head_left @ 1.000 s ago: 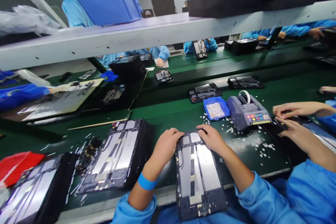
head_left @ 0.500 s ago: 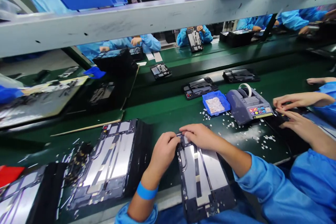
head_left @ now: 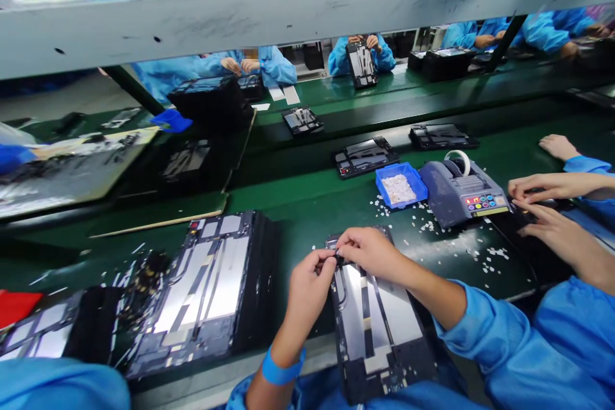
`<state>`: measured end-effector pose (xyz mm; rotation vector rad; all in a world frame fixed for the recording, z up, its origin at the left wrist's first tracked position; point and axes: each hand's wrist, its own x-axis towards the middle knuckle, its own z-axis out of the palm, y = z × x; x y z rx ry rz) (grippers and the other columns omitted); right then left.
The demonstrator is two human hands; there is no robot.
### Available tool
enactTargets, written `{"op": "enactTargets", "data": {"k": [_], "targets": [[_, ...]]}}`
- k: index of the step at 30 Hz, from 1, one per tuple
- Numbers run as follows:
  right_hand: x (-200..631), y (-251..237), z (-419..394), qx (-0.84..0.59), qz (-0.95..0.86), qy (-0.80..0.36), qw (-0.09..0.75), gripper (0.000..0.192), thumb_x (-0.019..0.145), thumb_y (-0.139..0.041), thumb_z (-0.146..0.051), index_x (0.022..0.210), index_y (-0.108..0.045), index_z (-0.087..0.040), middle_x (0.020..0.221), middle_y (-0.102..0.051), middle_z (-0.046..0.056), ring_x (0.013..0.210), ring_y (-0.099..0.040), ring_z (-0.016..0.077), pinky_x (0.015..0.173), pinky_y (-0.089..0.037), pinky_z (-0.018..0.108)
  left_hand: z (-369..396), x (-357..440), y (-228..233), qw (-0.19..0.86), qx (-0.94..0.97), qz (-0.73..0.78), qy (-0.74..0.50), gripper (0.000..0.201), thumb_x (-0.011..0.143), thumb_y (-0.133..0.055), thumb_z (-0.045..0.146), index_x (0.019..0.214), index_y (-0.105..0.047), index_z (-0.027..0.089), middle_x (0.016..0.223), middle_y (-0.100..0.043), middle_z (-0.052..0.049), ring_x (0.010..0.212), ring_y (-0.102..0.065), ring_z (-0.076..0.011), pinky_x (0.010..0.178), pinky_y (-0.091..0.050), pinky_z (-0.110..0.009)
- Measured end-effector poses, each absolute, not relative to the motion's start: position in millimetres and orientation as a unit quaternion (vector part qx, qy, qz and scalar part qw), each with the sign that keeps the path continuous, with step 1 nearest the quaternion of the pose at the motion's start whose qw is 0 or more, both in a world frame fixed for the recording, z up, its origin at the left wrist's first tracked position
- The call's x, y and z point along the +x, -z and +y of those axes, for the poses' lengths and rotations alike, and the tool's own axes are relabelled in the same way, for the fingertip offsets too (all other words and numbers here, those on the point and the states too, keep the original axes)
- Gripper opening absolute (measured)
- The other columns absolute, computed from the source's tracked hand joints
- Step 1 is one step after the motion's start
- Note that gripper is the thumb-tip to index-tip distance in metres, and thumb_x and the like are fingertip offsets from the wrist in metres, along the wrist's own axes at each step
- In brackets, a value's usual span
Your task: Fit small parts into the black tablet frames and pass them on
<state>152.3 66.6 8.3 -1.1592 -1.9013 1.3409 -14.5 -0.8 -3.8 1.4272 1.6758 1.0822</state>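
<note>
An opened tablet (head_left: 379, 320) with silver battery plates and dark strips lies in front of me, its near end at the bench edge. Over its far left corner, the fingertips of my left hand (head_left: 311, 275) and my right hand (head_left: 368, 250) meet in a pinch. Something small and dark shows between them, too small to name. The wrist of my right hand passes above the tablet's far end. Left of my hands stands a stack of similar opened tablets (head_left: 206, 282).
Loose dark parts (head_left: 144, 288) lie beside the stack. A blue tray (head_left: 401, 184) of small white pieces sits by a tape dispenser (head_left: 464, 189), with scraps scattered around. A co-worker's hands (head_left: 552, 205) work at the right. A grey shelf beam (head_left: 288, 19) crosses above the bench.
My fingertips have shifted from the tablet's far edge slightly toward me, and a small dark thing now shows between them. A blue sleeve has appeared at the lower left.
</note>
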Motion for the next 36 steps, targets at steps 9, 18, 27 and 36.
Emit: {"op": "enactTargets", "data": {"k": [9, 18, 27, 36], "targets": [[154, 6, 45, -0.429, -0.834, -0.212, 0.274, 0.014, 0.099, -0.058, -0.023, 0.100, -0.072, -0.021, 0.095, -0.076, 0.007, 0.091, -0.069, 0.0219, 0.084, -0.050, 0.031, -5, -6, 6, 0.217, 0.593, 0.658, -0.411, 0.019, 0.092, -0.058, 0.031, 0.091, -0.075, 0.022, 0.085, -0.077, -0.003, 0.078, -0.070, -0.0209, 0.072, -0.054, -0.032], [151, -1, 45, -0.470, -0.808, -0.236, 0.263, 0.012, 0.086, -0.062, -0.013, 0.078, -0.068, -0.020, 0.081, -0.074, 0.006, 0.077, -0.068, 0.0206, 0.070, -0.044, 0.028, -11, 0, 2, 0.096, 0.689, 0.610, -0.380, 0.020, 0.096, -0.054, 0.023, 0.089, -0.072, 0.022, 0.085, -0.074, -0.004, 0.081, -0.068, -0.0213, 0.076, -0.051, -0.033], [244, -27, 119, -0.676, -0.706, -0.074, 0.197, 0.018, 0.096, -0.056, -0.024, 0.087, -0.070, -0.016, 0.085, -0.074, 0.010, 0.078, -0.067, 0.0224, 0.067, -0.038, 0.029, 9, -14, 10, 0.422, 0.461, 0.625, -0.468, 0.012, 0.080, -0.065, 0.032, 0.080, -0.065, 0.020, 0.071, -0.063, 0.002, 0.065, -0.056, -0.0147, 0.061, -0.041, -0.025], [189, -20, 71, -0.471, -0.843, -0.153, 0.208, 0.015, 0.099, -0.058, -0.019, 0.091, -0.071, -0.020, 0.092, -0.074, 0.004, 0.090, -0.066, 0.0192, 0.082, -0.044, 0.028, 10, -16, 14, 0.446, 0.410, 0.617, -0.502, 0.012, 0.076, -0.068, 0.029, 0.074, -0.060, 0.020, 0.070, -0.065, 0.002, 0.065, -0.057, -0.0137, 0.064, -0.043, -0.024]]}}
